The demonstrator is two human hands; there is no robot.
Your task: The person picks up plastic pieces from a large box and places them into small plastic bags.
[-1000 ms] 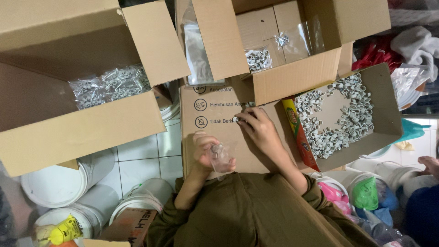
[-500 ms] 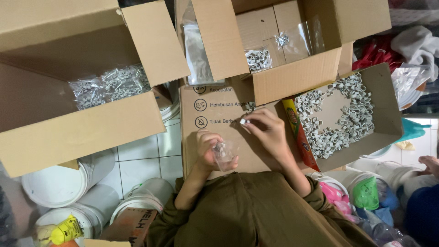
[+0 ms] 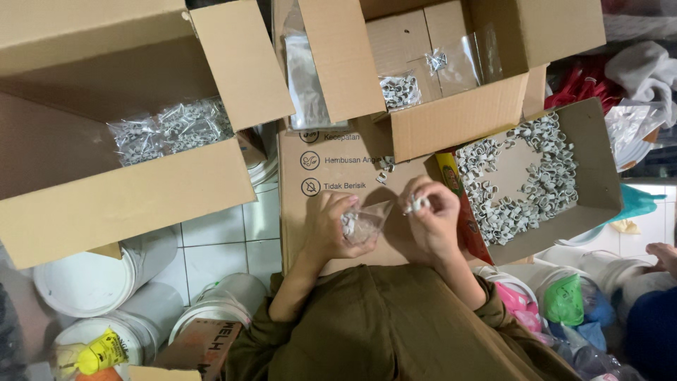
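Observation:
My left hand (image 3: pixel 333 224) holds a small clear plastic bag (image 3: pixel 364 224) with a few grey-white clips in it, over a flat cardboard box (image 3: pixel 310 204) on my lap. My right hand (image 3: pixel 431 215) pinches some small white clips (image 3: pixel 417 204) right beside the bag's mouth. To the right, a shallow cardboard tray (image 3: pixel 589 176) is strewn with many loose white clips (image 3: pixel 536 183). A couple of stray clips (image 3: pixel 384 167) lie on the flat box.
A big open box (image 3: pixel 106 204) at left holds filled clear bags (image 3: pixel 169 127). Another open box (image 3: pixel 451 120) ahead holds a few filled bags and empty ones. White buckets (image 3: pixel 84 282) stand on the tiled floor. Another person's foot (image 3: pixel 663 255) shows at right.
My right hand came back from the loose clips on the flat box toward the bag, now holding clips. The left hand lifted the bag slightly and turned its mouth to the right hand.

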